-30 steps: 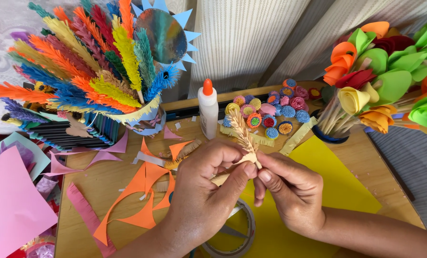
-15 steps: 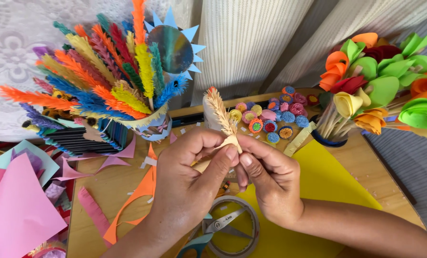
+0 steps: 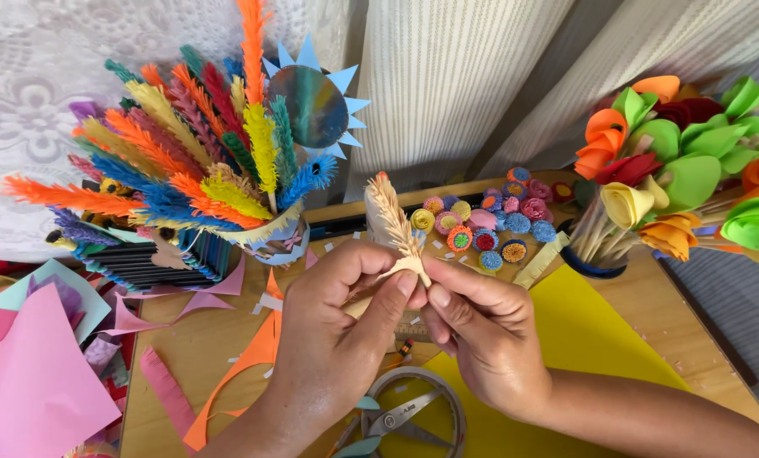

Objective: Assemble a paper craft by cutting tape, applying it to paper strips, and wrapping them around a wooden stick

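Two hands met over the wooden desk and pinched one cream paper feather by its stem. The left hand had its thumb and forefinger clenched on the lower stem, and the right hand pressed thumb and fingertips on the same spot from the other side. The feather stood nearly upright above the knuckles, leaning a little left, its edges cut into a fine, stiff fringe and its tip touched with orange.

Behind it on the left, a bunch of fringed paper feathers in orange, yellow, blue, green and purple fanned out of a holder made of dark rolled paper tubes; a shiny round disc with blue paper points rose among them. Small rolled paper rosettes, tight and round, lay in a cluster just beyond the fingers. On the right, curled paper flowers with smooth petals of green, orange, yellow and dark red stood on thin sticks in a blue cup. A flat yellow sheet lay under the right wrist. Scissors rested inside a tape ring near the wrists, and orange paper scraps and pink sheets lay at the left.
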